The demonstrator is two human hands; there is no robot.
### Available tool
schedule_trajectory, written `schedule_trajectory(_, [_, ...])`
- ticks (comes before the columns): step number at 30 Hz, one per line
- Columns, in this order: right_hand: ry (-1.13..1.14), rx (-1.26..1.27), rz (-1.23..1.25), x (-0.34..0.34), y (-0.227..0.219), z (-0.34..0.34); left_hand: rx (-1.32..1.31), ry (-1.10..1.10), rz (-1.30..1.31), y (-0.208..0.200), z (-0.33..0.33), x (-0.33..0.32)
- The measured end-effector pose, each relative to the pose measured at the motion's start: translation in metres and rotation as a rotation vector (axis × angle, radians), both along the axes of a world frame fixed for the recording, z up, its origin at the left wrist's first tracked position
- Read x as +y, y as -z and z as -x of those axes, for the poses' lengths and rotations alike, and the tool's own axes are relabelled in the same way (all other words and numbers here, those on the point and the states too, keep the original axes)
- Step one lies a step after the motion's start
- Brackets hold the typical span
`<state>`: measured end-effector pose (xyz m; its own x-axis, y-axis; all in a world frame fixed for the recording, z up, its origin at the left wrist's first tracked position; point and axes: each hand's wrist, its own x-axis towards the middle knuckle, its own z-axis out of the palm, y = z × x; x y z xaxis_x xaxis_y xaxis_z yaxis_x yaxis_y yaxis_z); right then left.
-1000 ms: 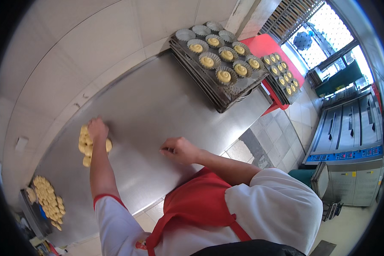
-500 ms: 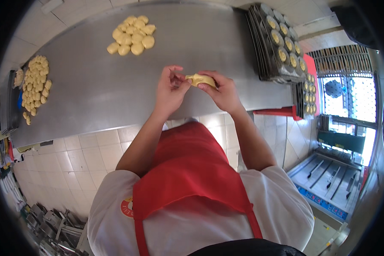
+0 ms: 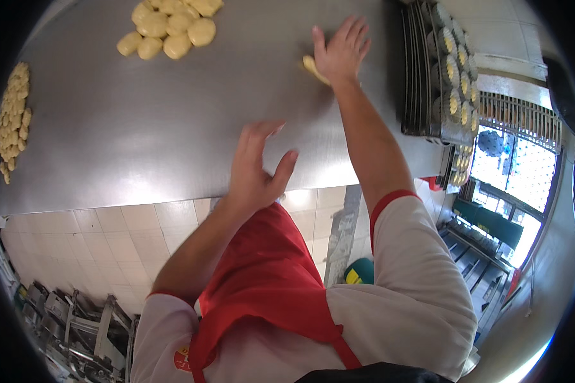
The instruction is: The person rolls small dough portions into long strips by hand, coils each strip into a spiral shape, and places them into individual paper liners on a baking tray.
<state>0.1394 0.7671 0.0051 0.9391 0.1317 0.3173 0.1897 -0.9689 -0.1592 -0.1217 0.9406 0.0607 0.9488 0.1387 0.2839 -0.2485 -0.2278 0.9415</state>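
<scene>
My right hand (image 3: 342,53) is stretched far out over the metal table (image 3: 191,134), fingers spread. Under or beside its palm lies a pale yellow strip of dough (image 3: 313,68), partly covered by the hand; whether the palm presses on it I cannot tell. My left hand (image 3: 257,167) hovers near the table's front edge, thumb and fingers apart, with nothing in it. Beyond it, at the far left of centre, sits a cluster of smooth dough balls (image 3: 171,25), cut off by the top of the picture.
Many smaller dough pieces (image 3: 14,121) are heaped at the table's left end. A stack of dark trays (image 3: 421,70) stands at the right, its top one bearing fluted cups (image 3: 450,67) with yellow dough. Metal stands (image 3: 89,329) are on the floor at lower left.
The dough piece has left the two-handed hold near the middle and now lies farther right on the table. My right hand reached forward with it; my left hand drew back, opening.
</scene>
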Motion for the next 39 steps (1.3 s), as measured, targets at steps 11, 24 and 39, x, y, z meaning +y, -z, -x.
schedule_trajectory(11, [-0.263, 0.492, 0.126, -0.06, 0.011, 0.246, 0.247, 0.3, -0.484, 0.044, -0.005, -0.121])
schedule_trajectory(24, [-0.525, 0.516, 0.101, -0.118, -0.022, 0.141, 0.363, 0.347, -1.124, 0.036, -0.045, -0.053])
schedule_trajectory(39, [-0.238, 0.238, 0.109, -0.117, 0.003, 0.074, 0.273, 0.052, -1.193, 0.055, -0.126, -0.015])
